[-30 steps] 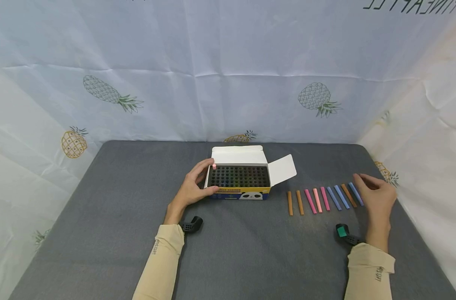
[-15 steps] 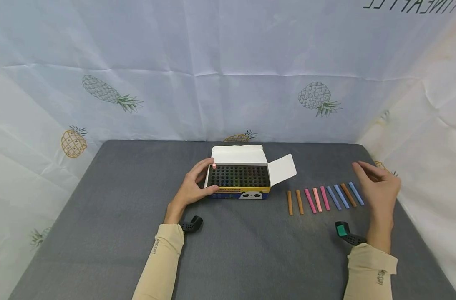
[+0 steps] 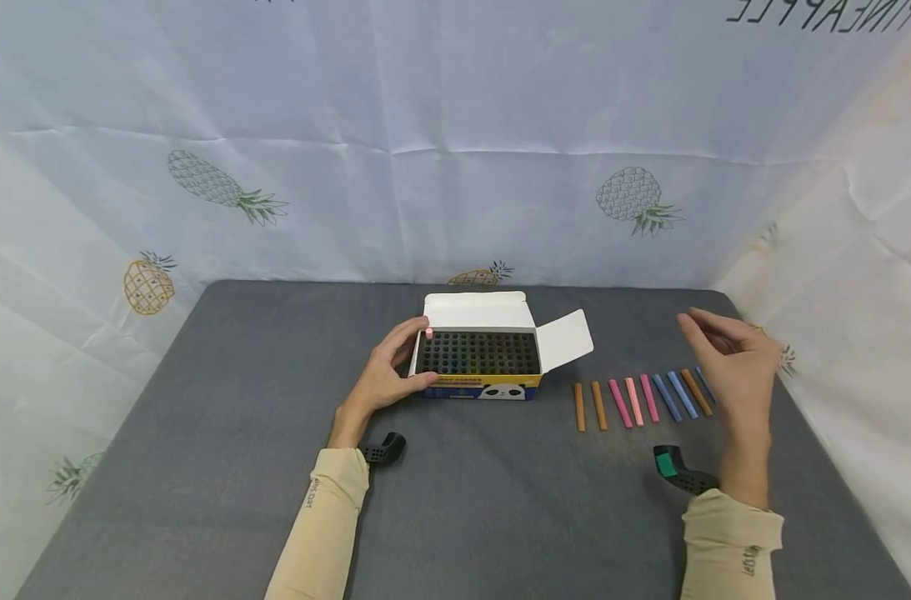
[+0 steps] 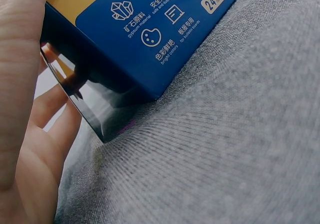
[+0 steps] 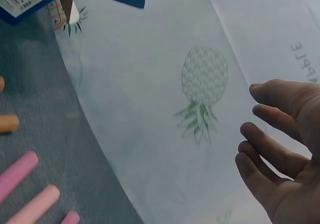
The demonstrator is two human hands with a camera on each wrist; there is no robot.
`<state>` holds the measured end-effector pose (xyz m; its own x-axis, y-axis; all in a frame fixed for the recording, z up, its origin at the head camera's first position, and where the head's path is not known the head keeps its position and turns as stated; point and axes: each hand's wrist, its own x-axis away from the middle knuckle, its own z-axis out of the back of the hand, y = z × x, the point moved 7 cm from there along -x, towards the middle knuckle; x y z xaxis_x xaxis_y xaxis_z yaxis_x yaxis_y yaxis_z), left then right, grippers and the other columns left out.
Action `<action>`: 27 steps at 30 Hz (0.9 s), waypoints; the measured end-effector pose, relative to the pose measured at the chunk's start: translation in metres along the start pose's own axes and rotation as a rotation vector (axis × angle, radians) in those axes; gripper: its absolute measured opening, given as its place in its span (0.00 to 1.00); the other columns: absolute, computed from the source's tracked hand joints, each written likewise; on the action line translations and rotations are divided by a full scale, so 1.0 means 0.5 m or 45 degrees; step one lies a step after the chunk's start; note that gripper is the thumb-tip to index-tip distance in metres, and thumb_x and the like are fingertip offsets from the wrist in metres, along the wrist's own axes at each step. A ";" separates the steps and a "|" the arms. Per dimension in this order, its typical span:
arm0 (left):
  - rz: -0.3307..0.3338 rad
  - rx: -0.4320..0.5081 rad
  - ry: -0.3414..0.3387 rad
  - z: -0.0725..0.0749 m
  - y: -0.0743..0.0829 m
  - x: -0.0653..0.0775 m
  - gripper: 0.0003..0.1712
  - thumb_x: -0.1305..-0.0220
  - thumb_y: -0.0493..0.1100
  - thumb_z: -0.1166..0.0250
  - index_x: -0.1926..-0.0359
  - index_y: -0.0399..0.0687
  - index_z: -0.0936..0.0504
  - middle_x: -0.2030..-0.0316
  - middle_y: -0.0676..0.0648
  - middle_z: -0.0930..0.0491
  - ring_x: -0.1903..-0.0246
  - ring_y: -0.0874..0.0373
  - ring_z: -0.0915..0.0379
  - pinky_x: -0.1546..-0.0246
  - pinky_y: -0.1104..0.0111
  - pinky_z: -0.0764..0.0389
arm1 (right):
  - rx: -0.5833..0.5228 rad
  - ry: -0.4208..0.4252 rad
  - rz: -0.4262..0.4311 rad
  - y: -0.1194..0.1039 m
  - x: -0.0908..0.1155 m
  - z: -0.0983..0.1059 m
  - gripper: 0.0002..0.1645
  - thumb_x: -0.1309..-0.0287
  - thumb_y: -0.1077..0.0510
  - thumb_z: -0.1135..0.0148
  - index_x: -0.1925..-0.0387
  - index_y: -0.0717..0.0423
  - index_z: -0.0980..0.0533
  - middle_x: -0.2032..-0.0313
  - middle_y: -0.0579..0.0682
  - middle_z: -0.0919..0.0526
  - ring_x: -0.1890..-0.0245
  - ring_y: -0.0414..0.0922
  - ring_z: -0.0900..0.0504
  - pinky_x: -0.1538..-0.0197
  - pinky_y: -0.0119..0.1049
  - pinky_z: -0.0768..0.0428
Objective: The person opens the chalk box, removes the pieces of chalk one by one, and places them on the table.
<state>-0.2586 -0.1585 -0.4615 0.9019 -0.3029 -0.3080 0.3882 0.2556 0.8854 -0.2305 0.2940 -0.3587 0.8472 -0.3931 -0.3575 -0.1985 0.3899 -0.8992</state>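
In the head view my left hand [image 3: 385, 372] grips the left end of the blue and yellow chalk box [image 3: 470, 390], thumb on its front and fingers round the end. Inside is a dark insert with rows of holes [image 3: 478, 352]. One pink chalk [image 3: 429, 333] stands in the far left corner hole. To the right of the box lies a row of chalk sticks, among them a brown chalk [image 3: 579, 407], a pink chalk [image 3: 620, 403] and a blue chalk [image 3: 667, 398]. My right hand [image 3: 736, 358] hovers above the row's right end. The right wrist view shows its fingers [image 5: 272, 144] apart, holding nothing.
The box's white lid [image 3: 478, 310] stands up at the back, and a side flap [image 3: 565, 339] sticks out to the right. A grey cloth [image 3: 500, 500] covers the table. Behind hangs a pale curtain [image 3: 425, 217] printed with pineapples.
My right hand has lifted away from the right end of the chalk row, then shifted left over it. The left hand and the box have stayed put.
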 end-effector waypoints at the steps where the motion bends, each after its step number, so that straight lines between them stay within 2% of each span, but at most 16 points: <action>1: -0.004 0.003 0.000 0.000 0.000 0.000 0.48 0.44 0.33 0.24 0.24 0.50 0.35 0.22 0.42 0.41 0.23 0.41 0.42 0.26 0.45 0.33 | 0.004 -0.016 0.015 -0.006 0.002 -0.006 0.17 0.38 0.62 0.30 0.49 0.66 0.15 0.62 0.26 0.15 0.60 0.25 0.16 0.53 0.13 0.21; 4: -0.007 -0.001 -0.001 -0.001 -0.001 0.000 0.49 0.44 0.33 0.24 0.23 0.50 0.35 0.22 0.42 0.41 0.23 0.41 0.43 0.26 0.44 0.34 | -0.006 -0.064 0.033 -0.021 0.007 -0.025 0.17 0.37 0.62 0.30 0.49 0.66 0.15 0.62 0.26 0.15 0.59 0.26 0.15 0.51 0.14 0.20; 9: -0.001 -0.033 -0.003 -0.001 0.001 -0.004 0.48 0.42 0.38 0.24 0.23 0.56 0.35 0.22 0.46 0.40 0.23 0.43 0.42 0.25 0.46 0.33 | -0.030 -0.135 0.105 -0.051 0.015 -0.055 0.16 0.37 0.63 0.30 0.50 0.67 0.15 0.61 0.26 0.15 0.59 0.27 0.15 0.50 0.15 0.19; 14: -0.004 -0.026 -0.009 -0.002 0.002 -0.004 0.47 0.41 0.41 0.24 0.23 0.56 0.35 0.22 0.44 0.41 0.23 0.42 0.43 0.25 0.45 0.34 | -0.068 -0.166 0.130 -0.073 0.020 -0.077 0.15 0.39 0.65 0.30 0.51 0.67 0.14 0.61 0.28 0.14 0.59 0.27 0.14 0.49 0.15 0.20; 27: 0.016 -0.012 0.005 -0.001 -0.006 -0.002 0.47 0.42 0.34 0.25 0.23 0.53 0.34 0.22 0.44 0.41 0.22 0.42 0.44 0.25 0.44 0.35 | -0.119 -0.296 0.229 -0.125 0.036 -0.145 0.15 0.38 0.67 0.31 0.51 0.71 0.15 0.61 0.25 0.16 0.58 0.26 0.15 0.46 0.17 0.19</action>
<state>-0.2604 -0.1584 -0.4643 0.9073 -0.2960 -0.2985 0.3788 0.2680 0.8858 -0.2388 0.2024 -0.3272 0.8824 -0.1194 -0.4551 -0.3907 0.3532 -0.8501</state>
